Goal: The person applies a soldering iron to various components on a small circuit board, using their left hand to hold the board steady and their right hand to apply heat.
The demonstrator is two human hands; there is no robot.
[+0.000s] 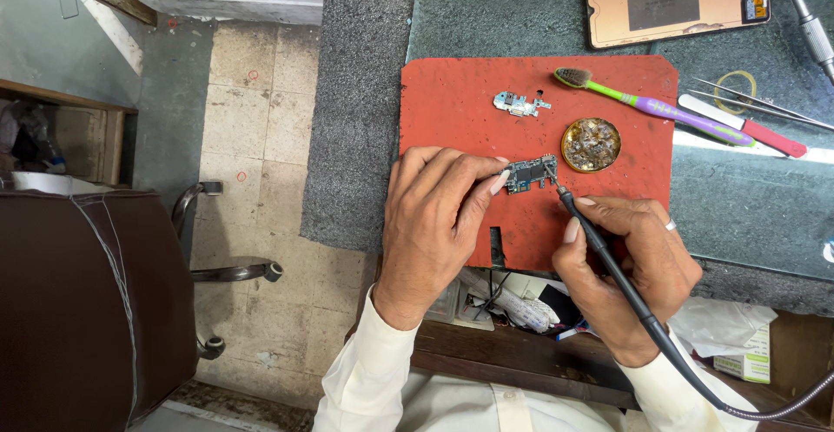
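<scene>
Left hand [434, 224] is pinning the small circuit board [530, 173] at mat [452, 102] centre w/ fingertips; right hand [630, 263], fingers closed around soldering iron [599, 245], is touching its tip to board's right edge. Risk: board is slipping, tip bridging pads or burning the finger.

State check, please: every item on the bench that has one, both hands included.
Left hand: pinning circuit board to red mat.
Right hand: gripping soldering iron, tip at the board's edge.
Small metal part: loose on mat.
Toothbrush: lying flat.
Round tin: open.
Tweezers: lying unused.
</scene>
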